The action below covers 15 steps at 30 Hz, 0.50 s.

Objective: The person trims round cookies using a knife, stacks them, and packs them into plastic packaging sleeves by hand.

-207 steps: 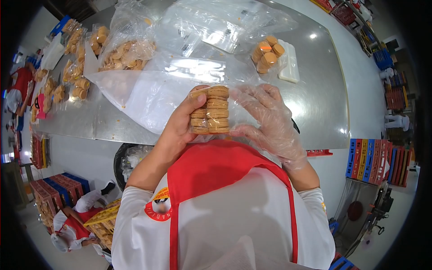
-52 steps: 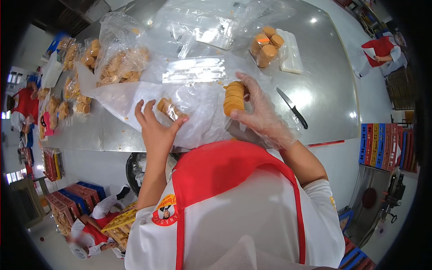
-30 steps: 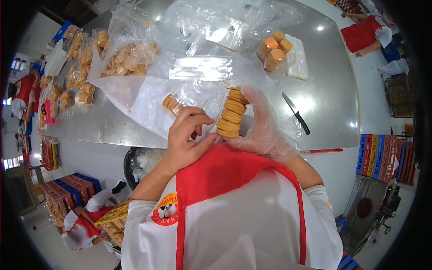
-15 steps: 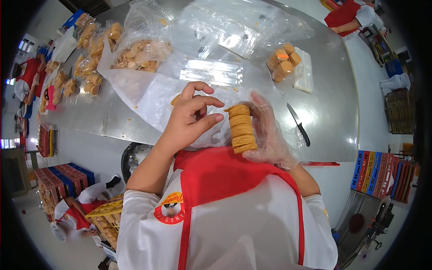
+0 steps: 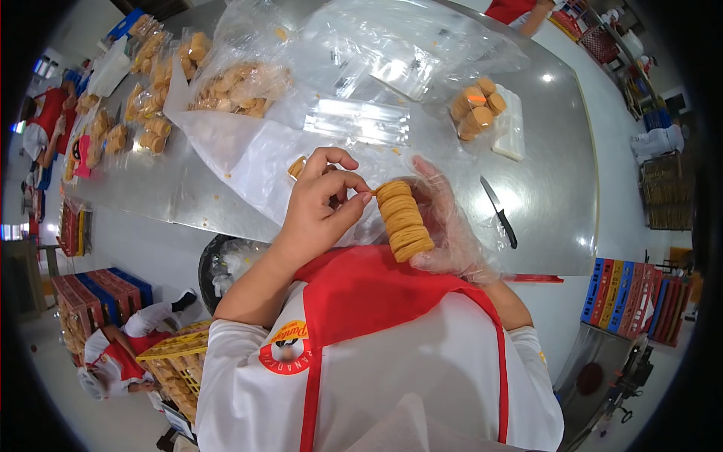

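Note:
My right hand (image 5: 448,222), in a clear plastic glove, is closed around a stack of thin round golden cookies (image 5: 404,221). The stack is tilted, its upper end leaning left. With thumb and forefinger, my bare left hand (image 5: 325,200) pinches a small brown bit sticking out at the stack's upper left edge; whether it belongs to a cookie I cannot make out. Beneath both hands a sheet of clear plastic (image 5: 248,151) spreads over the steel table (image 5: 557,181). Behind my left hand a wrapped cookie piece (image 5: 297,167) is partly hidden.
A black-handled knife (image 5: 498,212) lies at the right, near bagged cookies (image 5: 476,109) and a pile of clear bags (image 5: 509,124). Loose cookies (image 5: 239,90) fill a large plastic bag at the left. A black bin (image 5: 215,264) stands below the table edge. Co-workers are around.
My left thumb and forefinger have closed on the brown bit at the stack's upper edge. The stack has tilted slightly more to the left in my right hand.

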Available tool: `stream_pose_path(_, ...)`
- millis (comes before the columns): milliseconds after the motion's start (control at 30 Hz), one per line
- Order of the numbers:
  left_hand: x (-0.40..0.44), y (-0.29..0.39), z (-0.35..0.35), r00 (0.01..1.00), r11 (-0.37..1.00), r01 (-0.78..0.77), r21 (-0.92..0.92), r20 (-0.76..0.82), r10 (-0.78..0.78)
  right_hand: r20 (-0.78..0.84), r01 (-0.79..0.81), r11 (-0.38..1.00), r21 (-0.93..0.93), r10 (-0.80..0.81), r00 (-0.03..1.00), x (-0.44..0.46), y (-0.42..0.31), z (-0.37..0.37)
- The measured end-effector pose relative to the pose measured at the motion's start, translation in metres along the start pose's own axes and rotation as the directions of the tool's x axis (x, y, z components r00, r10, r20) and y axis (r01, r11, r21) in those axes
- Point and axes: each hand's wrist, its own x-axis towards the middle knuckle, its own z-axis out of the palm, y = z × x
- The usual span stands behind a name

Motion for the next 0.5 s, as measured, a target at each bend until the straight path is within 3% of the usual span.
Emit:
stream_pose_path(100,-0.011,-0.011,-0.001,0.987,0.998,-0.064,0.006,-0.149,0.064,0.005,-0.026,0.997,0.072,0.026,1.000,0.004,-0.003,0.006)
stream_pose_path(200,-0.019,-0.011,-0.009,0.984,0.996,-0.009,-0.094,-0.178,-0.008,0.015,-0.067,0.993,0.096,0.066,0.998,0.010,-0.005,0.013)
stream_pose_path(500,-0.026,-0.012,-0.014,0.988,0.999,0.047,-0.011,-0.146,-0.048,0.107,-0.161,0.986,0.042,0.155,0.982,0.023,0.002,0.017)
